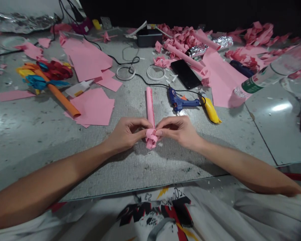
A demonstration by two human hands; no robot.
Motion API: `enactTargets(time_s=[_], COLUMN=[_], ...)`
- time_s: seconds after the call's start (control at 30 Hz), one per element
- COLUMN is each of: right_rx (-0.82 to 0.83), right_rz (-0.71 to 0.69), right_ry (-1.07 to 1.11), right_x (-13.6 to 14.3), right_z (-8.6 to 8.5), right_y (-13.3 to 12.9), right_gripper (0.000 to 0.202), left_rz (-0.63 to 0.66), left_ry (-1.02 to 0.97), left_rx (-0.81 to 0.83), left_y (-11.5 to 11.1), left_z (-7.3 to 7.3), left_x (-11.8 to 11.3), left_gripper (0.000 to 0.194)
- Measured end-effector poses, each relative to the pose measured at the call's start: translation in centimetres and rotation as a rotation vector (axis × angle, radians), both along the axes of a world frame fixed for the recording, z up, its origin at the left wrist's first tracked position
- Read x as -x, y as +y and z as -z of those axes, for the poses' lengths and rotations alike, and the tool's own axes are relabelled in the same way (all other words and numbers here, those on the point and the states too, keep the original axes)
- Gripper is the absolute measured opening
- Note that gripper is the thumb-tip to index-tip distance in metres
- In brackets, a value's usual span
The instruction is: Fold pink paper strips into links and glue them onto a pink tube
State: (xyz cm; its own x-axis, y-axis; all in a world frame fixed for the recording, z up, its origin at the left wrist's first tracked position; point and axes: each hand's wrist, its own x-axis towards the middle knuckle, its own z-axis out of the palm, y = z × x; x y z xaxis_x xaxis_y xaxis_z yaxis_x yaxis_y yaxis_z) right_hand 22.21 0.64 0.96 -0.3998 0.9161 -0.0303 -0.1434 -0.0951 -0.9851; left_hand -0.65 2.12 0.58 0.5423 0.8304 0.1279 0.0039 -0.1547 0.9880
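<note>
A pink paper flower (pixel 151 139) with curled strips at its near end and a rolled paper stem (pixel 149 103) lies in front of me, the stem pointing away. From the left, my left hand (pixel 126 134) pinches the flower's curls between thumb and fingers. My right hand (pixel 179 131) pinches the same curls from the right, its thumb pressed on the paper. Both fingertips nearly meet around the flower's head. Beyond my right hand rests a blue hot glue gun (pixel 183 101), its black cable running back across the table.
Pink paper sheets (pixel 92 107) and an orange-stemmed paper flower (pixel 62 98) lie at left. Around the right are a yellow object (pixel 212 110), a black phone (pixel 185 73) and a plastic bottle (pixel 253 83). Two tape rings (pixel 125 72) and several pink scraps sit farther back.
</note>
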Motion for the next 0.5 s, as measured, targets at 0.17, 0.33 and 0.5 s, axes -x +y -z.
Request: enactTargets(time_s=[0.17,0.33,0.5], right_rx=[0.011,-0.097,-0.331], right_rz=[0.017,0.088,0.142], right_ry=[0.022,-0.065,-0.197], right_x=[0.2,0.6,0.5], right_z=[0.2,0.0,-0.2], right_y=[0.0,-0.2,-0.6], right_gripper=[0.022,0.021,0.015], left_rz=[-0.030,-0.100,-0.132], left_ry=[0.019,0.025,0.021], left_rx=[-0.097,-0.278,-0.316], left_y=[0.0,0.1,0.2], left_z=[0.4,1.0,1.3], left_x=[-0.1,-0.6,-0.7], left_gripper=[0.018,0.012,0.010])
